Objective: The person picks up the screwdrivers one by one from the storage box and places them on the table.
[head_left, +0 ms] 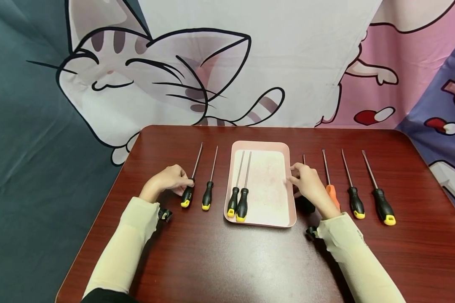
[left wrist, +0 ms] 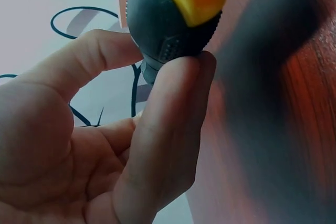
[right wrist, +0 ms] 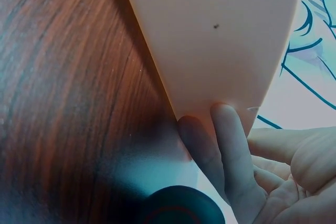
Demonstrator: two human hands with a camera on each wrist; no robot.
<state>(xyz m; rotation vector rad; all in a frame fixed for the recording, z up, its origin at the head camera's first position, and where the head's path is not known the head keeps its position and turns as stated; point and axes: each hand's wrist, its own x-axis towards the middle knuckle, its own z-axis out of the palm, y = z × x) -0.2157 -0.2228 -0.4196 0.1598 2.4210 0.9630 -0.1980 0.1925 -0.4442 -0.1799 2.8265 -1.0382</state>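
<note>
My left hand (head_left: 173, 179) pinches a black-and-yellow screwdriver (head_left: 187, 197) near the front of its handle, its shaft pointing to the far side. In the left wrist view, thumb and fingers close on the dark grip below the yellow end. A second such screwdriver (head_left: 207, 195) lies just right of it. My right hand (head_left: 307, 180) holds the right rim of the pink tray (head_left: 292, 210); in the right wrist view two fingertips press its outer wall, with the thumb at the top edge. Inside the tray, two black-and-yellow screwdrivers (head_left: 233, 203) lie side by side at the left.
Beneath my right hand a dark-handled screwdriver (head_left: 307, 205) is mostly hidden. Right of it lie an orange-handled screwdriver (head_left: 331, 194) and two black-and-yellow screwdrivers (head_left: 355, 203), the outermost larger. A cartoon-printed cloth (head_left: 307, 63) hangs behind the reddish-brown table (head_left: 220, 261).
</note>
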